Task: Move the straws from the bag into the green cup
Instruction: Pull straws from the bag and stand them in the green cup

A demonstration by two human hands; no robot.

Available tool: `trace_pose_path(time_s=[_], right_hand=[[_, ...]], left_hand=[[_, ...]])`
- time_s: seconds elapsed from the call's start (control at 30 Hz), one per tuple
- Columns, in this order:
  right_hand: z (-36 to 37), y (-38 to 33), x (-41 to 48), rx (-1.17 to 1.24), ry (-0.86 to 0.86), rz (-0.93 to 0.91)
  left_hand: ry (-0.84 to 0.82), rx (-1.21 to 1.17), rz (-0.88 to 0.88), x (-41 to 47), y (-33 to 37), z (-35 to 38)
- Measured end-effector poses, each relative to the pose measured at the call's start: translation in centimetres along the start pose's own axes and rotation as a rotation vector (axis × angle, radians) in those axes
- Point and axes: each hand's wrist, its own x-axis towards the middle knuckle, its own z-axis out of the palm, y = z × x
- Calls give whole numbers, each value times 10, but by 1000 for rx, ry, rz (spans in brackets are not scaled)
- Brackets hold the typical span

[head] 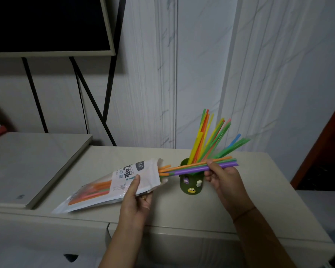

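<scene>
A clear and white plastic bag [112, 185] lies tilted on the cabinet top, its open mouth facing right, with orange and green straws inside. My left hand [136, 198] grips the bag near its mouth, thumb on top. My right hand [220, 176] pinches a small bunch of straws [191, 168], purple, green and orange, held level and partly drawn out of the bag. The bunch crosses in front of the green cup [190, 185], which has small animal figures on its side. Several coloured straws [211, 140] stand fanned out in the cup.
The cream cabinet top [249, 200] ends at a front edge near my forearms. A raised beige surface [27, 167] sits to the left. A dark screen on a black frame [46, 24] stands at the back left, against a white panelled wall.
</scene>
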Motion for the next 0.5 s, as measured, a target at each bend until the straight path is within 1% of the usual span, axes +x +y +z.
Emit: trace_pose_path(time_s=[0.13,0.3,0.5], right_hand=[[8,1,-1,34,22,17],[22,12,-7,64,-21,38],[30,21,-10,0,-77,36]], left_hand=[[11,13,-4,-2,-5,3],[15,18,-17,-7,-15,4],[17,0,-30,-8,-19,4]])
